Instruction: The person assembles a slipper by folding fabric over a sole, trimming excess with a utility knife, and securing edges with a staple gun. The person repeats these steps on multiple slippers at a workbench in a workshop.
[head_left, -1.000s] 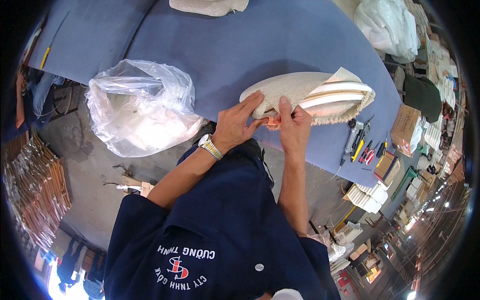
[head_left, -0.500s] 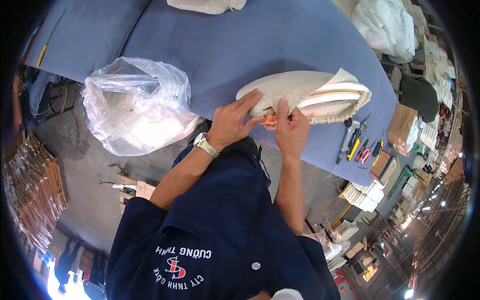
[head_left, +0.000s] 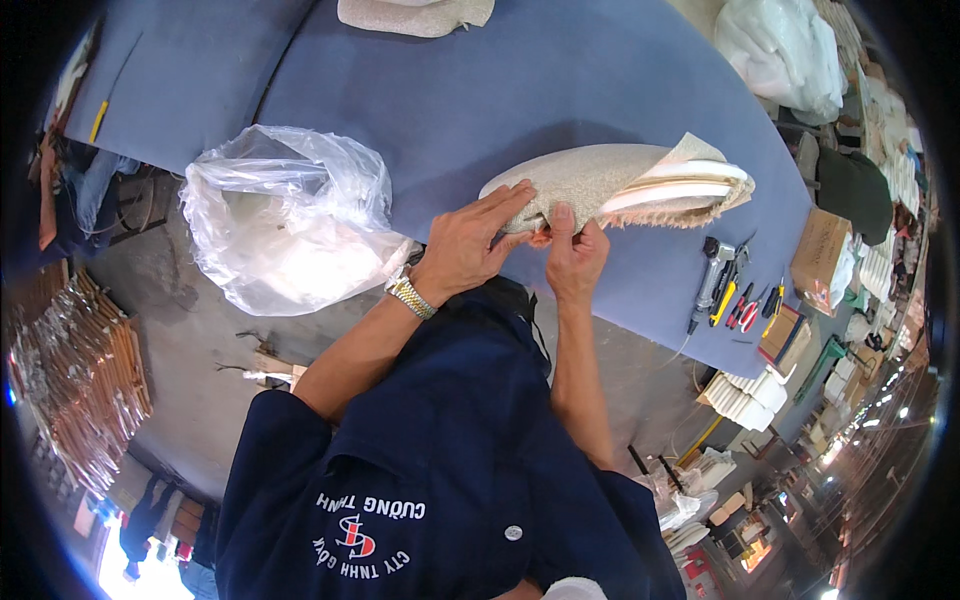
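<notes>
A padded cushion stands tilted up near the table's front edge, partly wrapped in beige woven fabric. At its right end the cover gapes, showing white layers and a frayed fabric edge. My left hand grips the cushion's left end, fingers over the fabric and thumb at the lower edge. Close beside it, my right hand pinches the fabric's lower edge, thumb on top. A bit of orange shows between my two hands; what it is I cannot make out.
A clear plastic bag with white contents overhangs the table edge at left. To the right lie a grey air stapler, cutters and other hand tools. A carton stands beyond them. Another beige piece sits at the far edge.
The view has shifted slightly, so the table things appear farther right. My hands keep their hold on the cushion, which is turned a little more upright, narrowing the visible opening.
</notes>
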